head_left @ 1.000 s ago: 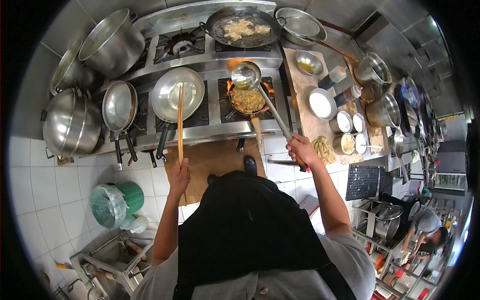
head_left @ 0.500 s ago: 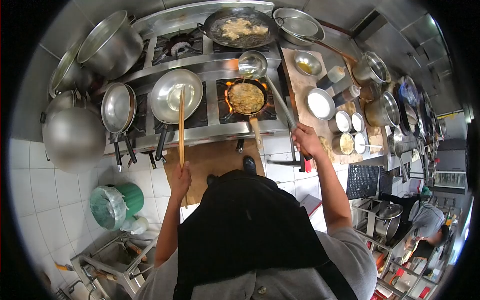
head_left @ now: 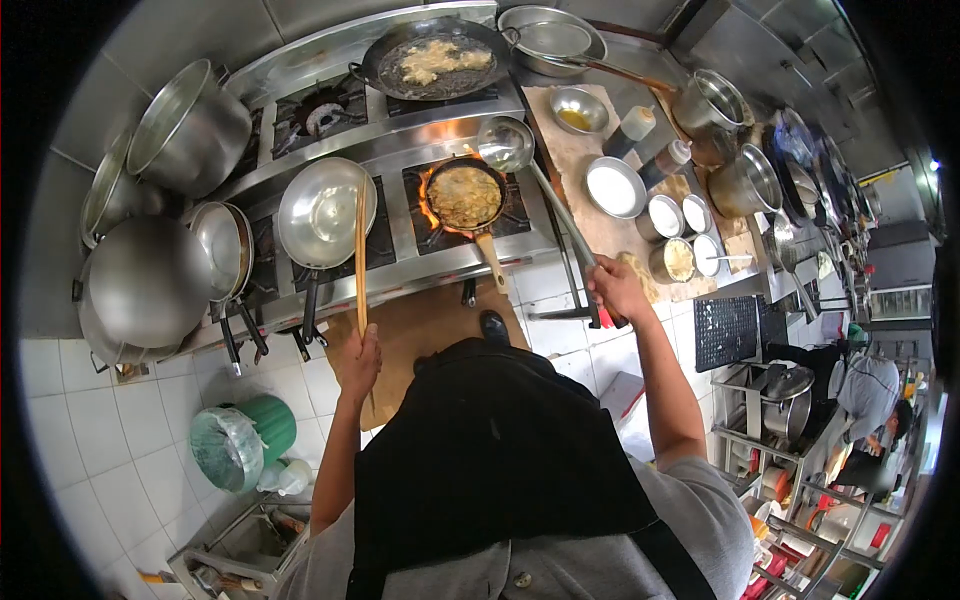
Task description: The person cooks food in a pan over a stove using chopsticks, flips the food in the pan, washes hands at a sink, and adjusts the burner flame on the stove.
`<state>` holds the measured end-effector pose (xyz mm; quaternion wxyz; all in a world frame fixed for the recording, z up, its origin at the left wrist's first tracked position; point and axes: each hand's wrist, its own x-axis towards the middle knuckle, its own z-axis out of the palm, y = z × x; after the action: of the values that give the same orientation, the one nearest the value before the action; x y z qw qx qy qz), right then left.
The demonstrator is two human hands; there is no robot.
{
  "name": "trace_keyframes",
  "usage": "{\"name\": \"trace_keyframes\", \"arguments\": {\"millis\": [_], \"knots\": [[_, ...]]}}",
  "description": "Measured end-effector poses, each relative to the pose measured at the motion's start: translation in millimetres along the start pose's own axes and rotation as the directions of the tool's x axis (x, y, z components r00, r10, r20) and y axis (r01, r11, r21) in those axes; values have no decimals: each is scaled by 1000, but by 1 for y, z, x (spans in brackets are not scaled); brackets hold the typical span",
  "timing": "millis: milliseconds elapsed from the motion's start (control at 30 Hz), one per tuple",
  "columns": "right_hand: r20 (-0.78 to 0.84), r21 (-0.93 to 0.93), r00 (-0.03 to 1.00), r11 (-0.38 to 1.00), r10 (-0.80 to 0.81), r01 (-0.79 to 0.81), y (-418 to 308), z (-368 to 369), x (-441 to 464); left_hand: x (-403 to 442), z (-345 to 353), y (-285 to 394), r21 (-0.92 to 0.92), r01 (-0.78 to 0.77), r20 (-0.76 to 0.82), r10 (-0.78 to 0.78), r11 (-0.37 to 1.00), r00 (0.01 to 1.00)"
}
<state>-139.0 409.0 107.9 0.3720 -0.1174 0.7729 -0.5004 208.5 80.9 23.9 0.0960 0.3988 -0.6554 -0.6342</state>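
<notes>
My left hand [head_left: 360, 362] is closed around a pair of long wooden chopsticks [head_left: 361, 255]. Their tips reach over the bare silver frying pan [head_left: 298, 222] on the middle burner. In my right hand [head_left: 618, 290] is the handle of a long metal ladle [head_left: 506, 144]. Its bowl hangs just beyond the upper right edge of a small dark pan, whose wooden handle [head_left: 490, 262] points toward me. A browned, omelette-like layer [head_left: 464, 196] covers that pan's bottom, and flames [head_left: 424, 205] rise around its side. Neither hand touches this pan.
Behind, a black wok [head_left: 376, 62] holds battered food [head_left: 435, 62] in oil. Bowls [head_left: 616, 187], squeeze bottles and small pots stand on the right counter. Large pots [head_left: 190, 130] stand left. A green bin [head_left: 265, 425] is on the floor; a person [head_left: 868, 395] works far right.
The whole view has turned slightly, so the stove sits further left. Relative to the small pan, the ladle bowl has moved right, away from its upper edge. Both grips look the same.
</notes>
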Motion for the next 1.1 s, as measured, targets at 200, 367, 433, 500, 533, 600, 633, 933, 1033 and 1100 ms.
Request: {"name": "trace_keyframes", "arguments": {"millis": [200,367,433,500,533,600,633,933,1033,1100], "knots": [[31,56,1000,998,4,-6,15,-1,-13,-1,1,8,4,-6,17,6,1000,1000],[18,38,1000,999,-12,12,11,4,-30,-7,-1,9,37,16,-21,-16,999,1000],[20,-25,998,998,-59,59,11,7,-35,-9,-2,4,82,-1,-30,4,997,1000],[17,-33,997,997,-70,70,12,9,-37,-8,-2,0,109,-7,-32,10,994,999],[13,-37,997,996,-75,75,11,10,-38,-8,-2,-1,115,-4,-34,7,993,999],[-18,-107,996,991,-89,87,2,14,-46,-6,-2,-6,79,7,-22,-5,997,1000],[-33,-142,995,986,-97,92,-4,16,-50,-6,-2,-8,37,15,-10,-15,999,1000],[-153,-163,957,961,-248,223,52,40,-46,19,-13,-121,323,-172,-49,198,931,979],[-169,-244,939,936,-299,254,66,40,-30,13,1,-108,161,-31,-62,42,986,997],[-254,-322,908,914,-334,246,66,35,-22,0,5,-93,5,76,-49,-76,997,996]]}}
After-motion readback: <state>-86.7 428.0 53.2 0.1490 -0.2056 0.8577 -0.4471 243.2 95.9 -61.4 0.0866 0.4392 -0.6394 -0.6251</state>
